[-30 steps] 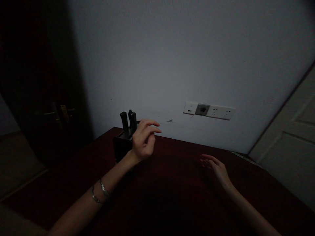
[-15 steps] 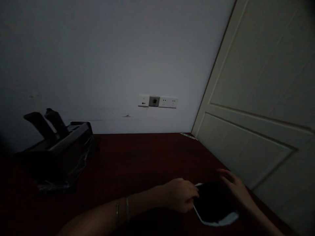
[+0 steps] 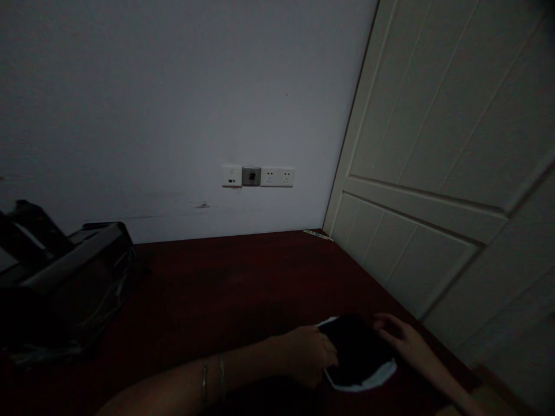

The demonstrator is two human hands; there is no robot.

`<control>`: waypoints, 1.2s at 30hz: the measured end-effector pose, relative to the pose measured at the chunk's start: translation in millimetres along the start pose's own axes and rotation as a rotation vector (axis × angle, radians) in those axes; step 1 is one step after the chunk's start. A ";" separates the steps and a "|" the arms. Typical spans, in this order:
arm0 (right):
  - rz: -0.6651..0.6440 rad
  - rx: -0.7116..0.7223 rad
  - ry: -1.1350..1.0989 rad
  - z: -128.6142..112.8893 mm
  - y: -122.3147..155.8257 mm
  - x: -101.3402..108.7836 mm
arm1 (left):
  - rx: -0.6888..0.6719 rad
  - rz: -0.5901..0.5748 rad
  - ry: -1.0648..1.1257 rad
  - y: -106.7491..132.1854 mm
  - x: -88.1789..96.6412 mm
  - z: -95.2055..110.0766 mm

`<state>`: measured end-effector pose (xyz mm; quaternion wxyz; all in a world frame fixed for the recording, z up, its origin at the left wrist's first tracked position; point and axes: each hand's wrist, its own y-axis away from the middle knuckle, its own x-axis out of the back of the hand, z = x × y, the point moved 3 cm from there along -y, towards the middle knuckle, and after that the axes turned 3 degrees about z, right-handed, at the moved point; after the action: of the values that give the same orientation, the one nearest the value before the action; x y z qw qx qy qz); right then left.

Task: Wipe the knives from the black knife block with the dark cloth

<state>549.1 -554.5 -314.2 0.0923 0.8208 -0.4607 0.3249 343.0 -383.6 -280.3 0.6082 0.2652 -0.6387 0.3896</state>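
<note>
A dark, flat black piece with a white edge (image 3: 358, 349) lies on the dark red tabletop (image 3: 243, 277). In the dim light I cannot tell what it is made of. My left hand (image 3: 307, 352), with two thin bracelets on its wrist, has its fingers curled in at the piece's left edge. The fingertips are partly lost in shadow. At the right edge my right hand (image 3: 403, 341) is curved, a gap between its thumb and fingers, and its tips reach the upper right of the black piece.
A black machine with two upright flaps (image 3: 78, 277) stands at the left, clear plastic hanging from it. Wall sockets (image 3: 258, 176) sit above the table's back edge. A small printed strip (image 3: 318, 235) lies in the far corner, beside a white panelled door (image 3: 416, 242).
The view has swung to the right, so the scene sits further left. Both hands stay at the black piece, my right hand's fingers slightly closer to it.
</note>
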 end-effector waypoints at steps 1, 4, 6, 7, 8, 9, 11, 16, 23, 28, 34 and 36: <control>-0.006 0.007 -0.002 -3.4 0.4 -2.3 | -0.015 0.011 -0.002 1.1 -1.4 -0.3; -0.027 0.020 0.001 -15.4 3.1 -9.6 | -0.055 0.056 -0.027 5.0 -4.8 -0.7; -0.054 0.027 0.015 -21.8 4.6 -14.8 | -0.061 0.080 -0.048 8.5 -5.8 -0.7; -0.069 0.029 0.022 -24.2 4.8 -17.6 | -0.057 0.088 -0.056 10.8 -5.5 -0.8; -0.083 0.028 0.025 -26.3 4.6 -20.3 | -0.047 0.095 -0.063 13.7 -4.5 -1.1; -0.095 0.026 0.024 -28.3 3.9 -23.1 | -0.033 0.100 -0.069 17.5 -2.6 -1.6; -0.118 0.017 0.008 -34.0 1.6 -29.7 | 0.001 0.105 -0.075 28.5 3.9 -3.4; -0.231 -0.002 -0.099 -67.4 -2.7 -63.9 | 0.114 0.119 -0.059 82.4 31.6 -11.4; -0.499 -0.036 -0.343 -156.2 15.7 -168.1 | 0.298 0.197 -0.048 218.3 58.8 -9.5; -0.683 0.052 -0.435 -231.9 53.6 -257.0 | 0.506 0.192 -0.034 329.6 82.9 21.8; -0.811 0.238 -0.445 -299.4 110.5 -347.5 | 0.739 0.157 0.006 436.4 113.0 73.0; -0.853 0.297 -0.429 -316.2 127.3 -368.2 | 0.786 0.136 0.014 461.8 117.8 85.4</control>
<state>169.3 -226.6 -316.6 0.0022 0.9887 -0.0415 0.1439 -95.1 -181.1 -241.5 0.4375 0.4320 -0.4532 0.6455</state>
